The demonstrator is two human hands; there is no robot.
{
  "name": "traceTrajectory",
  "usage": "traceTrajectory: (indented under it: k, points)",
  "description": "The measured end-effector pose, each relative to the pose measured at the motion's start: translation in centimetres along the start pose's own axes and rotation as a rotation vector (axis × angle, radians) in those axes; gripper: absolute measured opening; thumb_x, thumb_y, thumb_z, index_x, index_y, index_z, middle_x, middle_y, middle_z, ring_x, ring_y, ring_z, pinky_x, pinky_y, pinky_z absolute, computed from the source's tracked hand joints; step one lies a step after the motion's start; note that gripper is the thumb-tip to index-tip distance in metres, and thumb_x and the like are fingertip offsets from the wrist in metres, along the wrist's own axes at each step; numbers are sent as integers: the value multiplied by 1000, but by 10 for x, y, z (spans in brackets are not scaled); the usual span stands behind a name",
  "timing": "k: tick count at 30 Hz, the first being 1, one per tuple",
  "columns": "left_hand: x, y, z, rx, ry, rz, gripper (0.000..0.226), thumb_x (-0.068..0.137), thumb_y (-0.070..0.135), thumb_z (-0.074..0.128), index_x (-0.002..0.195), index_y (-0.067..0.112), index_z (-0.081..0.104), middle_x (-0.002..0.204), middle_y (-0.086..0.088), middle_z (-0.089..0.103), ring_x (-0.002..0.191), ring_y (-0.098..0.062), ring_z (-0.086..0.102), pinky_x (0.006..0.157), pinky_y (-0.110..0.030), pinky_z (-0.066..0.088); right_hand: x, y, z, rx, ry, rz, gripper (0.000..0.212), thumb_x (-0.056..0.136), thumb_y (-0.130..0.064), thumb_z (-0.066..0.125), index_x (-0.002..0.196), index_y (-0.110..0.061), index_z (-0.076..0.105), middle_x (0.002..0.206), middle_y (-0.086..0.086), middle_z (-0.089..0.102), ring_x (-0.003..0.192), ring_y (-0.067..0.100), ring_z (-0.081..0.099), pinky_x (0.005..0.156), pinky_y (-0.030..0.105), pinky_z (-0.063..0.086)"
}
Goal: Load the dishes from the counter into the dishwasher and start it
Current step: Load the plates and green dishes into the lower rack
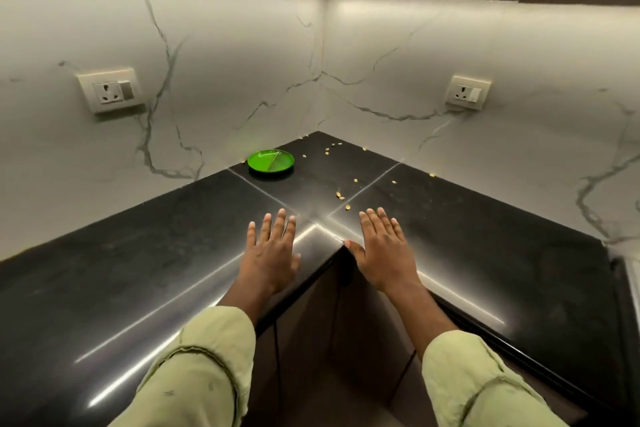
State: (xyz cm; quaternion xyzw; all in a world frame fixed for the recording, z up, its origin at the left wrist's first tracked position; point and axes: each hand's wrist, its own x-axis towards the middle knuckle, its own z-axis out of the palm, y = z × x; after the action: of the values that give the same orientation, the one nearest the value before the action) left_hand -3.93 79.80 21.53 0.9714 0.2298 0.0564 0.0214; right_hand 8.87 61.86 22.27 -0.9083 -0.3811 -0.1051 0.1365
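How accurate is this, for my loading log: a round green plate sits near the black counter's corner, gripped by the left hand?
Not gripped. The head view shows the round green plate near the black counter's corner, with the left hand open, fingers straight, short of it.

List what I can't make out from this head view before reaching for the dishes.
- Dishwasher: outside the head view's frame.
- Green plate: the streak across it is too small to identify.
- Yellow bits on the counter: too small to name.
- Dark object, right edge: cut off by the frame.
- Left hand, right hand: palms hidden, counter contact unclear.
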Motion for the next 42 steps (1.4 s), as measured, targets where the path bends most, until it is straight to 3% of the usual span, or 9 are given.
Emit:
traceTrajectory:
  k: [9, 20, 34, 42]
  points:
    - [80, -48, 26, 15, -96, -76, 77, 103, 46, 37, 157, 19, -11, 164, -6, -18, 151, -29, -15, 122, -51, -5, 114, -16, 60, 33, -55, -80, 71, 100, -54, 36, 156, -14, 18, 163, 6, 15, 152, 20, 4, 120, 35, 0]
    - [212, -94, 48, 38, -183, -311, 76, 103, 40, 38, 158, 19, -10, 164, -6, -18, 152, -30, -13, 121, -51, -5, 288, -12, 129, 72, -202, -276, 70, 102, -53, 30, 156, -14, 12, 164, 4, 9, 152, 19, -2, 123, 39, 3]
    - [321, -134, 88, -56, -312, -421, 80, 102, 43, 43, 158, 19, -10, 164, -7, -19, 152, -31, -12, 122, -52, -3, 413, -13, 186, 37, -323, -378, 70, 102, -53, 31, 157, -14, 11, 164, 5, 8, 152, 19, -3, 123, 39, 1]
    - [368, -157, 132, -287, -542, -443, 103, 90, 40, 69, 159, 16, -4, 166, -5, -14, 152, -31, -8, 122, -53, 2, 452, -16, 237, -3, -391, -416, 67, 102, -46, 37, 156, -14, 14, 164, 5, 12, 152, 21, 2, 123, 39, 3]
